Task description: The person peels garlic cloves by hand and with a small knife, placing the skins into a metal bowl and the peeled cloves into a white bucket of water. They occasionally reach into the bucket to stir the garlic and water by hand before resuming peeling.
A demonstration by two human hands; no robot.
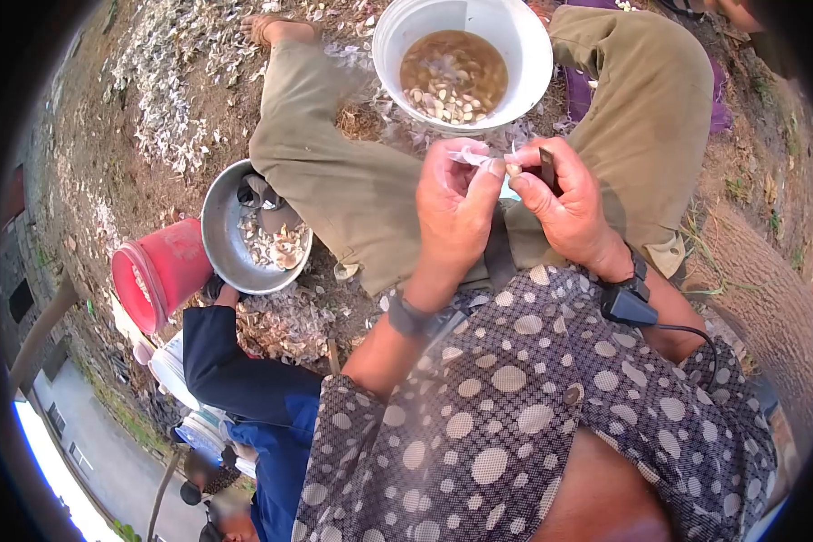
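Observation:
My left hand [459,212] is closed, thumb against fingertips, with a papery white garlic skin [468,157] pinched there. Facing it, my right hand [571,210] pinches a pale garlic clove [514,170] between thumb and finger. A small dark knife [547,168] is also tucked in the right hand's grip. The fingertips of both hands nearly meet above my lap. Just beyond them stands a white bucket [535,56] of brownish water [456,63], with peeled garlic cloves [452,107] gathered at its near side.
To the left, a metal pot [219,212] holds garlic pieces [275,246]. A red bucket [176,262] lies tilted beside it. Garlic skins [167,86] litter the dirt ground. A person in blue [285,452] sits at lower left; a bare foot [275,29] shows at top.

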